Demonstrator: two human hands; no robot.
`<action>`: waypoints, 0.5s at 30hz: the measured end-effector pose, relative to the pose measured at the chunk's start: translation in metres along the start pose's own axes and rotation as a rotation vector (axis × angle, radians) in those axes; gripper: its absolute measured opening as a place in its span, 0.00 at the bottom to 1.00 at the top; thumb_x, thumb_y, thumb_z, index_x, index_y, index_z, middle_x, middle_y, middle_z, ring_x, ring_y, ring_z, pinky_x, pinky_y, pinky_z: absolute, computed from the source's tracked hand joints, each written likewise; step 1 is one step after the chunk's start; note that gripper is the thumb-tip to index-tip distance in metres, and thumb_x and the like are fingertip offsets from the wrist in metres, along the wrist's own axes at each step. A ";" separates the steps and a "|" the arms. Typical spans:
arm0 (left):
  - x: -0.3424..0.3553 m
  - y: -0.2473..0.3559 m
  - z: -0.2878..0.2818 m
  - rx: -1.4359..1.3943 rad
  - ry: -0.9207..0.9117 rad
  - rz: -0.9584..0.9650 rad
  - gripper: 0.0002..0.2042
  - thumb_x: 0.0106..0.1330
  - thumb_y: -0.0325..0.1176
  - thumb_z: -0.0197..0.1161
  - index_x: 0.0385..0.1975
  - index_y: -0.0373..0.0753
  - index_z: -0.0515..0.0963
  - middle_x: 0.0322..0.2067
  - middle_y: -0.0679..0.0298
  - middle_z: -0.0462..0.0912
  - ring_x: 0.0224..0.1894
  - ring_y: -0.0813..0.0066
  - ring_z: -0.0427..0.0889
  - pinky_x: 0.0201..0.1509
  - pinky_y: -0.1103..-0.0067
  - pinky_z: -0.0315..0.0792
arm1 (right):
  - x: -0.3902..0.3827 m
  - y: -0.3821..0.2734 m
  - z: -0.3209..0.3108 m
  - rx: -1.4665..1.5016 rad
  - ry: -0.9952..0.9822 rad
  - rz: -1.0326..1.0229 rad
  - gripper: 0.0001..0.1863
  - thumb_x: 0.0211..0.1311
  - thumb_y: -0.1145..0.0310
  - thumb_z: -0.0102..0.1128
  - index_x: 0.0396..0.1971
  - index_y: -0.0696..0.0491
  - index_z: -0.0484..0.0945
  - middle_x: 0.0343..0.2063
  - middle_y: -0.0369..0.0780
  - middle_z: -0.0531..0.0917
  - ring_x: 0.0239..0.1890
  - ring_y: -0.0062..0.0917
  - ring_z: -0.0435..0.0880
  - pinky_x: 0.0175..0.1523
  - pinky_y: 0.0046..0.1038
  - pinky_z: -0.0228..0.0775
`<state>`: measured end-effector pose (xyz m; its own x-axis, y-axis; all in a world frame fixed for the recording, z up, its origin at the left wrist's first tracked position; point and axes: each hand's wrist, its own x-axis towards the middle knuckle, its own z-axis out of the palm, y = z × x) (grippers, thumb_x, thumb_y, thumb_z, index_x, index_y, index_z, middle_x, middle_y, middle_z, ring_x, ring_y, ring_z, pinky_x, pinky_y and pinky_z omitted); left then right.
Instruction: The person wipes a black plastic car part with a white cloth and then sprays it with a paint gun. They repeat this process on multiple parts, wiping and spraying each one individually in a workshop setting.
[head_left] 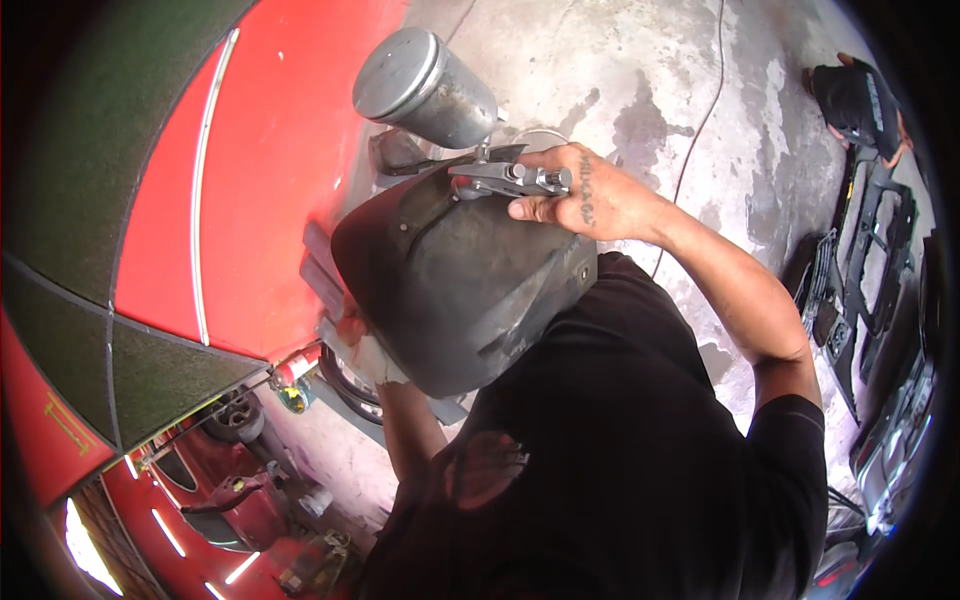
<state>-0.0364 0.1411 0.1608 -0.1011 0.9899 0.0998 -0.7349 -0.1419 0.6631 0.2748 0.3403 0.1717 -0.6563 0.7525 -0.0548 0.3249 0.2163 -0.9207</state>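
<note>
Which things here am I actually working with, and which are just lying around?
In use:
- spray gun, in the right hand
- dark curved panel, left hand partly hidden behind it

Apparently lying about:
- dark car parts, over to the right
- thin dark cable or hose; whether it connects to anything is not visible

The bare right hand (605,198) with dark ink marks curls, its elbow (793,348) bent; the bare left hand (362,345) is partly hidden.

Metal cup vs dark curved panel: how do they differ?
Colour: the metal cup is silvery grey, the dark curved panel near-black.
Shape: the cup is a lidded cylinder, the panel broad and bent.
Size: the cup looks clearly smaller than the panel.
Shared: both have rounded edges.
</note>
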 end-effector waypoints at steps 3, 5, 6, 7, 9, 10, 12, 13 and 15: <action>-0.003 -0.007 -0.004 -0.007 0.006 -0.014 0.26 0.74 0.36 0.56 0.68 0.30 0.69 0.65 0.51 0.77 0.64 0.53 0.78 0.68 0.62 0.76 | 0.003 -0.007 -0.013 0.062 -0.088 0.106 0.18 0.67 0.63 0.66 0.46 0.63 0.82 0.23 0.39 0.82 0.29 0.25 0.81 0.38 0.32 0.73; -0.006 -0.017 -0.010 0.038 0.062 0.024 0.25 0.69 0.31 0.57 0.66 0.27 0.71 0.62 0.48 0.79 0.62 0.51 0.81 0.67 0.61 0.77 | 0.007 0.007 -0.022 0.142 -0.128 0.190 0.14 0.66 0.68 0.62 0.44 0.63 0.83 0.21 0.37 0.80 0.26 0.22 0.80 0.33 0.28 0.73; -0.008 -0.024 -0.014 0.079 0.109 0.056 0.25 0.65 0.26 0.58 0.63 0.25 0.74 0.59 0.45 0.81 0.59 0.50 0.83 0.65 0.60 0.77 | 0.005 0.009 -0.024 0.207 -0.103 0.163 0.15 0.60 0.74 0.51 0.42 0.63 0.83 0.22 0.35 0.81 0.24 0.19 0.79 0.27 0.25 0.70; -0.006 -0.032 -0.016 0.114 0.157 0.084 0.25 0.60 0.21 0.59 0.60 0.23 0.76 0.55 0.42 0.84 0.57 0.48 0.85 0.63 0.59 0.78 | 0.003 0.013 -0.025 0.232 -0.124 0.190 0.17 0.58 0.74 0.48 0.42 0.63 0.83 0.22 0.36 0.81 0.23 0.19 0.79 0.26 0.24 0.70; 0.010 -0.029 -0.031 0.098 -0.068 -0.133 0.25 0.61 0.25 0.66 0.59 0.22 0.77 0.56 0.43 0.83 0.58 0.51 0.84 0.65 0.60 0.76 | 0.002 0.025 -0.029 0.278 -0.161 0.252 0.21 0.54 0.74 0.44 0.42 0.64 0.83 0.23 0.36 0.82 0.22 0.19 0.79 0.24 0.23 0.70; 0.009 -0.035 -0.039 0.142 -0.069 -0.176 0.25 0.61 0.26 0.68 0.59 0.22 0.77 0.56 0.43 0.83 0.58 0.51 0.84 0.66 0.60 0.76 | 0.003 0.043 -0.027 0.304 -0.175 0.219 0.21 0.53 0.73 0.42 0.40 0.65 0.83 0.24 0.36 0.83 0.22 0.20 0.80 0.25 0.23 0.74; 0.003 -0.049 -0.035 0.183 -0.012 -0.234 0.25 0.60 0.29 0.73 0.57 0.23 0.79 0.58 0.46 0.83 0.61 0.53 0.82 0.69 0.62 0.71 | 0.006 0.070 -0.026 0.357 -0.212 0.164 0.19 0.53 0.71 0.44 0.37 0.64 0.83 0.24 0.36 0.83 0.23 0.20 0.81 0.28 0.23 0.76; 0.002 -0.055 -0.030 0.203 -0.008 -0.267 0.24 0.60 0.29 0.72 0.56 0.23 0.80 0.59 0.47 0.83 0.62 0.54 0.81 0.70 0.62 0.70 | 0.008 0.081 -0.025 0.382 -0.226 0.134 0.19 0.53 0.71 0.45 0.36 0.64 0.83 0.24 0.36 0.83 0.24 0.20 0.81 0.29 0.23 0.77; -0.002 -0.064 -0.025 0.248 0.004 -0.331 0.23 0.60 0.28 0.72 0.55 0.24 0.81 0.60 0.48 0.83 0.64 0.55 0.79 0.73 0.63 0.67 | 0.009 0.097 -0.019 0.463 -0.186 0.157 0.17 0.58 0.66 0.49 0.34 0.62 0.84 0.26 0.37 0.85 0.28 0.21 0.83 0.36 0.25 0.79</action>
<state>-0.0057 0.1481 0.0992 0.1104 0.9823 -0.1513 -0.5448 0.1871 0.8174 0.3132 0.3801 0.0889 -0.7474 0.6217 -0.2344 0.1213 -0.2192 -0.9681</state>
